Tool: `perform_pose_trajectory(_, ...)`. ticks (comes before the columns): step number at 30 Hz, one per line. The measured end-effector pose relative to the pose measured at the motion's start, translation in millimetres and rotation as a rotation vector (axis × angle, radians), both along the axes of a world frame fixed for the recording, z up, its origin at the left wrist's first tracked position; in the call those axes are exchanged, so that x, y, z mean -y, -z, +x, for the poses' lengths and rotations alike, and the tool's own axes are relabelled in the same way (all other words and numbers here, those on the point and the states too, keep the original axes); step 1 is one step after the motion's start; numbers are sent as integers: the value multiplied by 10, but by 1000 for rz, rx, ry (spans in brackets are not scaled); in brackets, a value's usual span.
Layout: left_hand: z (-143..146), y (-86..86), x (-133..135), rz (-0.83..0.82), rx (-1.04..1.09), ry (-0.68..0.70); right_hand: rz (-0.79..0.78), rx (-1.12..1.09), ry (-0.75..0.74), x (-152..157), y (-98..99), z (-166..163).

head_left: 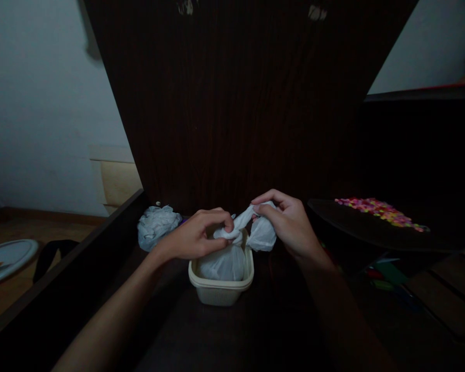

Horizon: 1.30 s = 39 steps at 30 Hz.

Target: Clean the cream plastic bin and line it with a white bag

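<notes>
A white plastic bag (223, 264) bulges inside a cream plastic tub (218, 296), its twisted neck knotted above the rim. My left hand (194, 235) pinches the bag at the knot between thumb and fingers. The bag's loose upper end is gripped in my right hand (285, 219), with some of the plastic hanging below the fingers. Between the two hands the neck runs slanting up to the right. What the bag contains is hidden.
A crumpled pale plastic bag (158, 226) lies left of the tub. A dark wooden panel (248, 113) rises behind. At right, a dark curved surface carries many small colourful pieces (382, 212). A white oval lid-like object (10, 258) is at far left, beyond the dark side board (70, 263).
</notes>
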<state>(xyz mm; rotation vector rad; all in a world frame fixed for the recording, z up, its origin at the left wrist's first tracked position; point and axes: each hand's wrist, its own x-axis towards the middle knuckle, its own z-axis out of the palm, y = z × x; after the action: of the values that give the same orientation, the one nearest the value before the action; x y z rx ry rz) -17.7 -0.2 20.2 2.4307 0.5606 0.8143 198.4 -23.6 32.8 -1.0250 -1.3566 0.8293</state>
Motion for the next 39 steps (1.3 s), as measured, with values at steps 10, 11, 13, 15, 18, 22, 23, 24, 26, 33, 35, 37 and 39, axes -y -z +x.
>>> perform_pose_trajectory(10,33,-21,51,-219,104,-58,23,-34,-11,41,-23,-10)
perform_pose_trajectory(11,56,-4,52,-266,158,-56,28,-35,-22,53,-23,-30)
perform_pose_trajectory(13,105,40,46,-359,279,-49,37,-39,-51,73,-22,-71)
perform_pose_trajectory(15,145,86,34,-417,377,-28,48,-34,-75,87,-24,-104)
perform_pose_trajectory(18,166,132,17,-448,417,48,92,-4,-72,93,-33,-114)
perform_pose_trajectory(22,135,129,27,-376,346,71,96,42,-47,78,-26,-69)
perform_pose_trajectory(23,127,119,36,-341,320,50,89,55,-46,74,-16,-59)
perform_pose_trajectory(24,120,107,47,-304,292,26,90,74,-46,71,-3,-51)
perform_pose_trajectory(26,112,76,74,-223,229,-27,120,147,-48,70,30,-50)
perform_pose_trajectory(33,109,5,159,-55,48,-105,214,456,20,58,119,-100)
perform_pose_trajectory(35,114,25,162,-71,47,-107,212,455,27,44,116,-92)
perform_pose_trajectory(37,124,54,155,-111,64,-119,208,438,47,37,102,-75)
perform_pose_trajectory(39,135,76,143,-140,81,-126,197,418,62,40,83,-58)
